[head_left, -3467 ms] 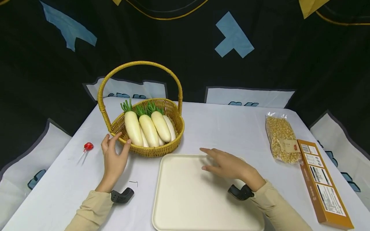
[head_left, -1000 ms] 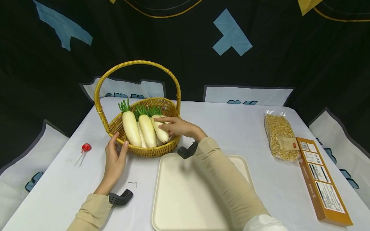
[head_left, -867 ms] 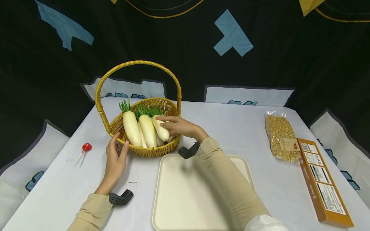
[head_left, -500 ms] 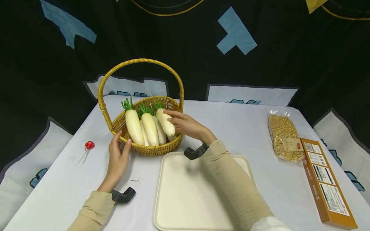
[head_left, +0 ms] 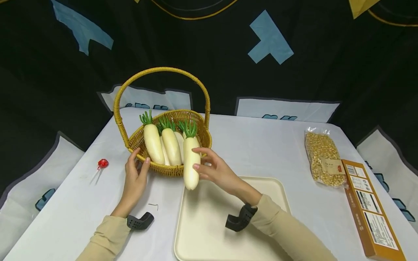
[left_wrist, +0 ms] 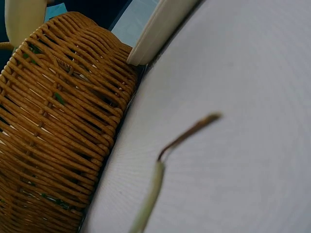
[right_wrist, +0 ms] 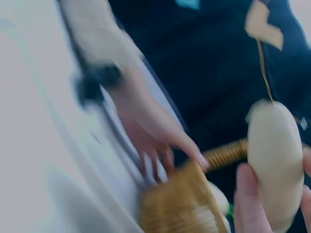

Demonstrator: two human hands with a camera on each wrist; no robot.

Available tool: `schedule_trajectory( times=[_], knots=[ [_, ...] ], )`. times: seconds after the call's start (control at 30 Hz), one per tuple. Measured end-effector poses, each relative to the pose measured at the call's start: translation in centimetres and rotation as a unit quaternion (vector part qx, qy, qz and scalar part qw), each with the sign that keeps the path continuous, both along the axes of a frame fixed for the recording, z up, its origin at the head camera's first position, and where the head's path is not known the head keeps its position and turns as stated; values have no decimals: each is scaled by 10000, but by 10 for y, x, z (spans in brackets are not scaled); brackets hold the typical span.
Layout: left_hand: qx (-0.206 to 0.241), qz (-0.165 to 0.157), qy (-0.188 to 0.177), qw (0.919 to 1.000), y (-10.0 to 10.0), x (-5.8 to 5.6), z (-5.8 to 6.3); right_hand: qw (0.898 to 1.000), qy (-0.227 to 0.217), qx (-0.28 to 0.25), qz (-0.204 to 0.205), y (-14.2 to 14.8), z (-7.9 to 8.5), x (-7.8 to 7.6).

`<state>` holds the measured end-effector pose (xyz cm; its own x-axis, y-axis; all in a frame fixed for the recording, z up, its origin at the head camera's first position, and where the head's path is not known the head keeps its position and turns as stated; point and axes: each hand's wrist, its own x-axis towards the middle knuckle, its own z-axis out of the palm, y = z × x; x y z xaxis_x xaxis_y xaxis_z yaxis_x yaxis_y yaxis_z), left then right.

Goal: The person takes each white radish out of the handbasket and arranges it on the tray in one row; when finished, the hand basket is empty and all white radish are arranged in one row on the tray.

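Note:
My right hand point(head_left: 222, 175) pinches a white radish point(head_left: 191, 163) with green leaf tops between thumb and fingers. It is held over the front right rim of a wicker basket point(head_left: 164, 171), its lower end above the tray's corner. In the right wrist view the radish point(right_wrist: 274, 160) lies between thumb and fingertips. More white radishes point(head_left: 153, 143) lie in the basket. On the basket's front left rim my left hand point(head_left: 134, 181) rests, thumb and index finger fairly straight and apart. The left wrist view shows basket weave point(left_wrist: 58, 126) but no fingers.
A cream tray point(head_left: 209, 235) lies in front of the basket. Left are a red lollipop point(head_left: 103, 163) and a thin bent stem point(head_left: 154, 206). A bag of corn kernels point(head_left: 323, 156) and an orange-brown box point(head_left: 372, 210) lie at the right.
My right hand has lifted one radish from the right side of the pile and drawn it toward me, over the basket's rim. My left hand stays at the rim.

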<state>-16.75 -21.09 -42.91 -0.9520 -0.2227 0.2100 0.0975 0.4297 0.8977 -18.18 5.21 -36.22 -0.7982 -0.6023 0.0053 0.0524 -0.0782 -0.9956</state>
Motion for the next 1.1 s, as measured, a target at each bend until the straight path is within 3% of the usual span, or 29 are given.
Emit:
schedule_trajectory(
  times=[0.23, 0.53, 0.8, 1.0, 1.1],
  knots=[
    [-42, 19, 16, 10000, 0, -2, -1, 9996, 76, -228, 167, 9, -22, 54],
    [-24, 50, 24, 10000, 0, -2, 0, 9915, 395, -1140, 478, 15, -45, 97],
    [-67, 52, 33, 10000, 0, -2, 0, 9956, -21, -591, 729, 14, -55, 110],
    [-69, 69, 8, 10000, 1, -1, 0, 9974, 194, 662, 225, 15, -62, 102],
    [-69, 62, 7, 10000, 2, -1, 2, 9956, 208, 903, 136, 15, -64, 99]
  ],
)
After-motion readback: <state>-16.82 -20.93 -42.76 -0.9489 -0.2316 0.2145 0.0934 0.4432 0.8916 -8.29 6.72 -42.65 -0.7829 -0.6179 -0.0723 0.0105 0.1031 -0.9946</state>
